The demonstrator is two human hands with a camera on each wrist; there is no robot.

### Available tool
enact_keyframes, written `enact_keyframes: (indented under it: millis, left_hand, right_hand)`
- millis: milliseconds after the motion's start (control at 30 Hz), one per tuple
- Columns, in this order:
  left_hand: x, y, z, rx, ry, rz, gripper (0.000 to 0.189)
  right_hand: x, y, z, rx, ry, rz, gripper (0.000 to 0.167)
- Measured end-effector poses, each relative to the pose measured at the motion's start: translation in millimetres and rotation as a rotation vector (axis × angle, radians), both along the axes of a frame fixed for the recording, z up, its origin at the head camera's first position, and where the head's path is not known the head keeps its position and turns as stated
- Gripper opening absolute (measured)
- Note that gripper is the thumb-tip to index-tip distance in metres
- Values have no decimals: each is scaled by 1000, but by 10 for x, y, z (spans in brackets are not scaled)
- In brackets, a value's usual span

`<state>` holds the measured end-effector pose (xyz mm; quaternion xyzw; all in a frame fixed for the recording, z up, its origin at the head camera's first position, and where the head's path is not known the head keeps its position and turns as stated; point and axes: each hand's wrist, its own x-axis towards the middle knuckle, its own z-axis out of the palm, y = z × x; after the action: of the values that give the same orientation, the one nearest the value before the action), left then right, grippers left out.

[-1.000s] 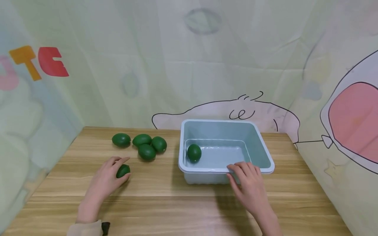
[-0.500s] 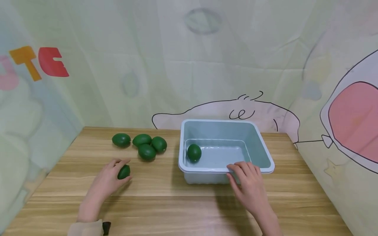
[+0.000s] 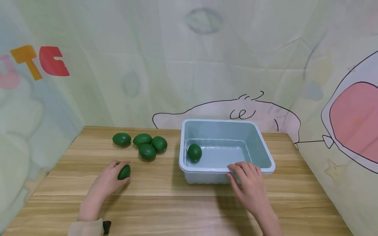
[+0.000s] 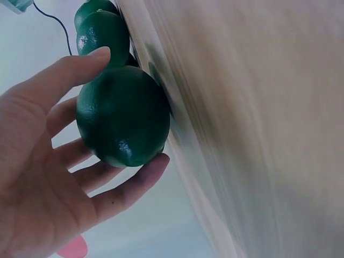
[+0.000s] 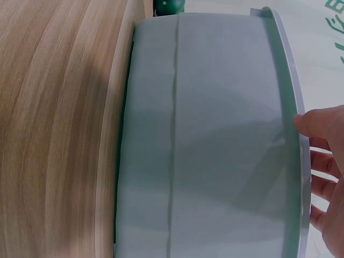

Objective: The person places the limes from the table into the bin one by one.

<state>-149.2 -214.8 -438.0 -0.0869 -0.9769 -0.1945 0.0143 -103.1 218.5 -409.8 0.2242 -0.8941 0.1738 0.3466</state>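
On the left of the wooden table, my left hand holds a dark green lime between thumb and fingers. Seen from the left wrist, the thumb lies across one side of this lime and the fingers curl round behind and below it, close over the tabletop. My right hand grips the front rim of a light blue plastic basin, fingers over the edge and thumb on the outer side. Inside the basin, near its left wall, lies one lime.
Several more limes sit beyond my left hand: a lone lime at the back left and a touching cluster with a front lime. The wooden table ends at a printed cloth backdrop behind and at both sides.
My left hand has shifted very slightly to the right, and the lime in it has tilted a little more upright. The right hand and the basin stay in place.
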Motion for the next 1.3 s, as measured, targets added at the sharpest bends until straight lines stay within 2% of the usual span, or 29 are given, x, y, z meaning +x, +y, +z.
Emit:
enact_keyframes:
  millis: [533,733,1067,1300]
  left_hand:
    - [20,5,-4,10,26,-20,61]
    - [29,11,3,16,11,-22,61]
    - [17,13,-10,0,-2,-21,60]
    - [17,22,24,14,-6,-13,60]
  right_hand:
    - [20,0,-7,3,-8,-13,28]
    - [19,3,-16,4,0,-10,35]
    - [16,-1,-3,10,-7,-14,30]
    - [8,-6,-2,10,6,-11,31]
